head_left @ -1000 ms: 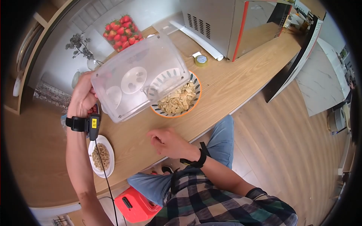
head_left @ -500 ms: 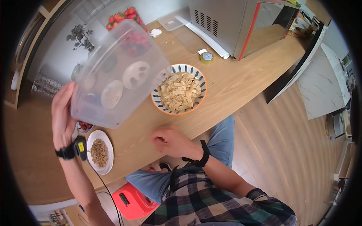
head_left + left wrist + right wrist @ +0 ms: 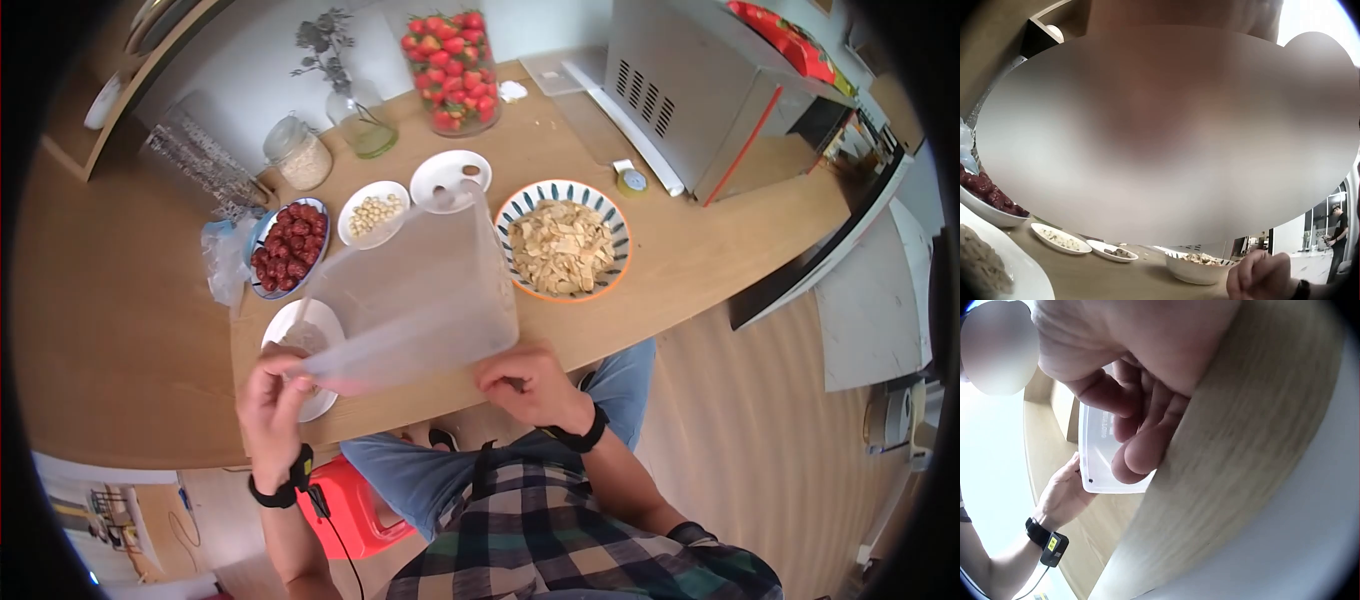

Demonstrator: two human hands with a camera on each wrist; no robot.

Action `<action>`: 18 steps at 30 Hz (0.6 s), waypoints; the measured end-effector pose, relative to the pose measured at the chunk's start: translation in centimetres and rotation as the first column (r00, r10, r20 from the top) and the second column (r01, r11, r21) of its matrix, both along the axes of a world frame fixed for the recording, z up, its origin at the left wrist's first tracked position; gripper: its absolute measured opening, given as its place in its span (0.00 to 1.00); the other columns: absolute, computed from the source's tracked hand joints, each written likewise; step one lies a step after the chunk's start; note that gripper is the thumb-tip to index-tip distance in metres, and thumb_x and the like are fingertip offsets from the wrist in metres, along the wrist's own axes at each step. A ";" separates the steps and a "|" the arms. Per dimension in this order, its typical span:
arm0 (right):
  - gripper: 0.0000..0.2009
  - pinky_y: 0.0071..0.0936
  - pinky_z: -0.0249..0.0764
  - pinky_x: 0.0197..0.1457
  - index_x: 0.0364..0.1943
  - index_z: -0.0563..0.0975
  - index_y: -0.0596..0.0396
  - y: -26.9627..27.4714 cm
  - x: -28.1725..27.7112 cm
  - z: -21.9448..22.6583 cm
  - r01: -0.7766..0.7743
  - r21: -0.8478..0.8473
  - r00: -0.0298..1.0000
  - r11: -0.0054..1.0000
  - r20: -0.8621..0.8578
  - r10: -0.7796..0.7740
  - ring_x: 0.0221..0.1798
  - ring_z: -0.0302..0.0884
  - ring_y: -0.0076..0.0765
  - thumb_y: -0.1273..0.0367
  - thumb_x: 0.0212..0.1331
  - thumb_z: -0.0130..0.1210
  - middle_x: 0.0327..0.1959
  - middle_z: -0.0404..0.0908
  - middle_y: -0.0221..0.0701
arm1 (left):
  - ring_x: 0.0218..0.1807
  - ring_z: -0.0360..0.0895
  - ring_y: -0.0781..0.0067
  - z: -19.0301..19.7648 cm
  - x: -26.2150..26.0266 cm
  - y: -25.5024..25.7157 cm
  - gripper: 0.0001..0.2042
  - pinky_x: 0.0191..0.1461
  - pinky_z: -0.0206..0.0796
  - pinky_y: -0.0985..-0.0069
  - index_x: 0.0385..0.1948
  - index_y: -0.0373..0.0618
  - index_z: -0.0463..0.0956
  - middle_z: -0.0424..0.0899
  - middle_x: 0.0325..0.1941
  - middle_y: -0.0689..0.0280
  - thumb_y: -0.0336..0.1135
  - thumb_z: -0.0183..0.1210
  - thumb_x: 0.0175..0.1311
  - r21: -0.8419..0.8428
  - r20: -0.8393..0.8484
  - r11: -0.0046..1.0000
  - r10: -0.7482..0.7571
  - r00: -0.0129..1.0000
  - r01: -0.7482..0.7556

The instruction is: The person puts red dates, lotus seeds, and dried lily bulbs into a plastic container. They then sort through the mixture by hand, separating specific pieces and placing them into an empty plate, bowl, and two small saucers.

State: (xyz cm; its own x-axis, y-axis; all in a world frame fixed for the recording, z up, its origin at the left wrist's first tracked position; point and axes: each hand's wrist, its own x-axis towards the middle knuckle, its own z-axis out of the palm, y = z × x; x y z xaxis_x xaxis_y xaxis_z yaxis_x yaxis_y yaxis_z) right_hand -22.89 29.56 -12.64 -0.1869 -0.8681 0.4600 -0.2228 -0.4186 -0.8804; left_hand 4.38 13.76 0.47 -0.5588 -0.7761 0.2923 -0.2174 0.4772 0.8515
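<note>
My left hand (image 3: 268, 415) holds a translucent plastic container (image 3: 420, 290) by its near left corner; the container is tilted above the counter and partly covers a white plate (image 3: 270, 330). In the right wrist view the left hand (image 3: 1063, 497) is at the edge of the container (image 3: 1094, 465). My right hand (image 3: 540, 388) rests by the counter's front edge, close to the container's right end, fingers loosely curled with nothing seen in them. Beyond the container is a patterned bowl (image 3: 622, 250) of pale dried slices (image 3: 560, 245). A blurred area hides most of the left wrist view.
Dark red fruit (image 3: 290, 245), a dish of pale beads (image 3: 375, 214) and a white plate (image 3: 450, 172) stand behind the container. Farther back are a glass jar (image 3: 298, 155), a vase (image 3: 362, 125) and strawberries (image 3: 450, 70). Tape (image 3: 631, 182) lies near the microwave (image 3: 690, 100).
My left hand has brought the container down and nearer the body, uncovering the dishes behind it. The camera view has shifted. My right hand stays near the counter edge.
</note>
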 end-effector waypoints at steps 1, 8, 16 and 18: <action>0.08 0.27 0.75 0.33 0.30 0.81 0.62 0.3 0.1 0.7 -0.021 -0.001 1.000 1.000 0.009 0.021 0.29 0.82 0.34 0.85 0.49 0.54 0.29 0.85 0.35 | 0.44 0.78 0.72 -0.8 0.2 0.2 0.05 0.50 0.70 0.74 0.40 0.37 0.77 0.83 0.43 0.63 0.22 0.61 0.65 -0.013 0.025 1.000 0.005 1.000 -0.005; 0.10 0.24 0.76 0.32 0.33 0.82 0.65 2.4 -0.8 2.1 -0.059 0.131 0.996 0.990 -0.065 0.068 0.28 0.84 0.33 0.85 0.49 0.52 0.30 0.85 0.37 | 0.42 0.79 0.56 -2.4 -1.4 2.2 0.09 0.47 0.72 0.64 0.36 0.39 0.78 0.84 0.39 0.58 0.22 0.68 0.56 -0.354 0.165 0.932 -0.021 0.986 0.079; 0.08 0.21 0.77 0.32 0.35 0.83 0.64 2.2 -0.8 2.1 -0.041 0.256 0.991 0.966 0.135 0.006 0.28 0.83 0.23 0.83 0.57 0.52 0.27 0.84 0.32 | 0.41 0.77 0.53 -4.6 -2.3 2.5 0.08 0.46 0.70 0.61 0.36 0.39 0.78 0.83 0.38 0.57 0.24 0.68 0.57 -0.484 0.194 0.870 0.001 0.981 0.095; 0.09 0.21 0.77 0.31 0.35 0.83 0.64 2.1 -0.7 2.2 -0.048 0.286 0.986 0.957 0.167 0.000 0.28 0.83 0.22 0.83 0.59 0.50 0.27 0.84 0.31 | 0.41 0.77 0.53 -4.7 -2.4 2.4 0.09 0.46 0.70 0.61 0.37 0.38 0.79 0.83 0.38 0.57 0.24 0.68 0.57 -0.468 0.197 0.880 0.010 0.980 0.085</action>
